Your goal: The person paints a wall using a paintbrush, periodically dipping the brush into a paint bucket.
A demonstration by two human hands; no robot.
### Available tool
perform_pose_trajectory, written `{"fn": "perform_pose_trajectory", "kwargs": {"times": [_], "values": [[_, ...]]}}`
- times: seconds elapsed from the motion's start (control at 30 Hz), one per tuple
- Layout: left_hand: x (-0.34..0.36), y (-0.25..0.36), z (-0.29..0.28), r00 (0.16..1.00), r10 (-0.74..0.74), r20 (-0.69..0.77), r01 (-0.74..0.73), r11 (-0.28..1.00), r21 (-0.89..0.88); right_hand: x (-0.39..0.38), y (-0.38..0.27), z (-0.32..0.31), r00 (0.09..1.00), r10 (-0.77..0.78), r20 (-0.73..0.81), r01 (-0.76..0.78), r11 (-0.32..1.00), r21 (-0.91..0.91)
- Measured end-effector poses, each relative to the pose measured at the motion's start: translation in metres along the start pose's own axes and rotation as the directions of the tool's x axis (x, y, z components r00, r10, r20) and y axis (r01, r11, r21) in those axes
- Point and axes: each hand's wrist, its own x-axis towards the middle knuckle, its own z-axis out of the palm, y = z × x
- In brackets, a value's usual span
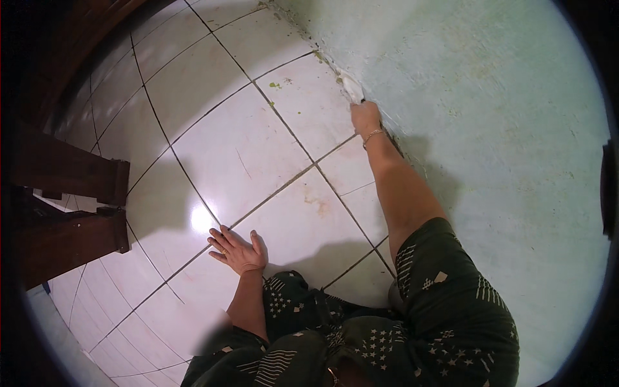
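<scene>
My left hand (237,250) lies flat on the white tiled floor (219,135) with its fingers spread, holding nothing. Stretched forward along the wall, my right hand (366,117) is closed around a white object (351,87). That object lies right where the floor meets the pale green wall (503,129); a small dark part shows beside my fingers. Its kind is too small and covered to make out. Green and brown specks (275,85) dot the tile left of it, and a faint brown stain (316,205) marks a nearer tile.
Dark brown wooden furniture legs (71,168) stand on the floor at the left. The wall rises close along my right arm, with scuffs on its surface. Crumbly dirt (293,22) runs along the wall's foot farther ahead. A dark object (608,190) shows at the far right rim.
</scene>
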Motion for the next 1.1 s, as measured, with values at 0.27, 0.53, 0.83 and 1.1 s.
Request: {"fn": "perform_pose_trajectory", "kwargs": {"times": [0.27, 0.53, 0.83, 1.1], "values": [[0.002, -0.008, 0.003, 1.000, -0.005, -0.010, 0.005, 1.000, 0.021, -0.067, 0.040, -0.054, 0.922, 0.250, 0.297, -0.382, 0.716, 0.584], [0.002, -0.004, -0.003, 1.000, -0.022, 0.021, 0.021, 1.000, 0.021, -0.049, 0.010, -0.021, 0.966, 0.087, 0.242, -0.201, 0.843, 0.499], [0.000, 0.015, 0.014, 1.000, 0.019, 0.022, -0.019, 1.000, -0.004, 0.058, 0.066, 0.022, 0.997, -0.003, 0.082, -0.023, 0.949, 0.314], [0.004, -0.003, 0.004, 0.999, -0.015, 0.044, 0.014, 1.000, 0.016, -0.080, 0.051, -0.057, 0.884, 0.303, 0.357, -0.468, 0.548, 0.693]]}}
